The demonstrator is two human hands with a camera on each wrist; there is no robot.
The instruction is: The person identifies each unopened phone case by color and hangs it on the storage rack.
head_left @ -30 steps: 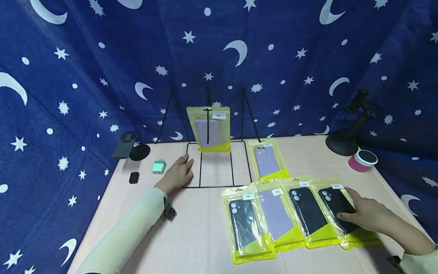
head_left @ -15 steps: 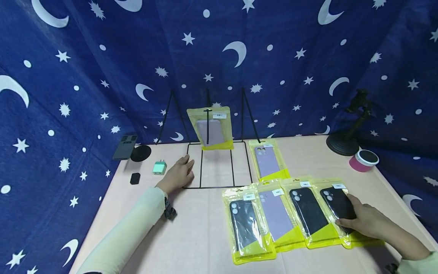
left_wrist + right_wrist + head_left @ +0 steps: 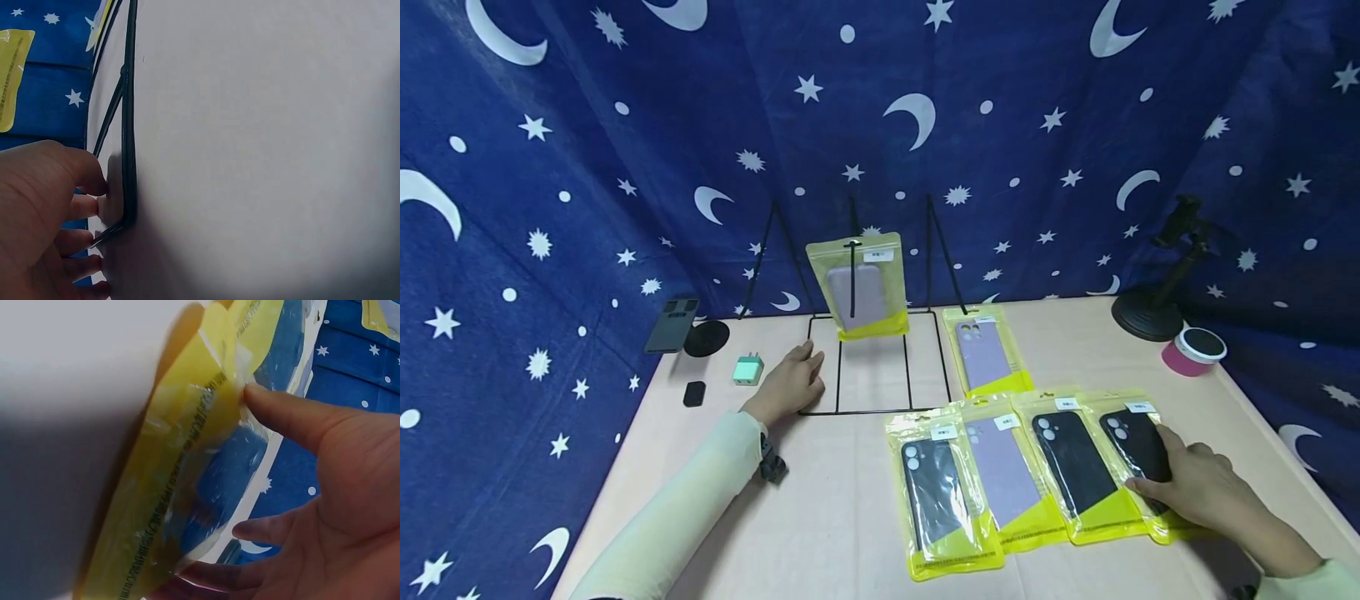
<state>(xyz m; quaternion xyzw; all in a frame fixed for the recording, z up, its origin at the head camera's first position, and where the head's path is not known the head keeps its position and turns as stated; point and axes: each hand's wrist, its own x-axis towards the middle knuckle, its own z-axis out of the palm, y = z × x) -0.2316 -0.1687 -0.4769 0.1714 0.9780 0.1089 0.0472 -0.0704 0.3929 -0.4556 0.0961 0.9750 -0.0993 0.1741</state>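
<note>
In the head view my right hand (image 3: 1202, 483) lies over the rightmost bagged black phone case (image 3: 1135, 442), thumb at its left side and fingers at its right. The right wrist view shows the thumb against the clear and yellow bag (image 3: 181, 462), with fingertips along its other edge. My left hand (image 3: 788, 383) rests at the left rail of a black wire display rack (image 3: 880, 411). Its fingertips (image 3: 92, 206) reach down on both sides of the rail. A bagged lilac phone case (image 3: 859, 287) hangs from the rack's middle hook.
Further bagged cases lie overlapping: a dark one (image 3: 936, 492), a lilac one (image 3: 1003, 475) and a black one (image 3: 1073, 462). Another lilac case (image 3: 983, 354) lies beside the rack. Behind stand a phone (image 3: 672, 325), a mint charger (image 3: 748, 369), a black stand (image 3: 1150, 312) and a pink tub (image 3: 1193, 350).
My right hand has slid slightly left and toward me over the rightmost bag. The hanging bag sways a little on its hook. My left hand keeps its place at the rack.
</note>
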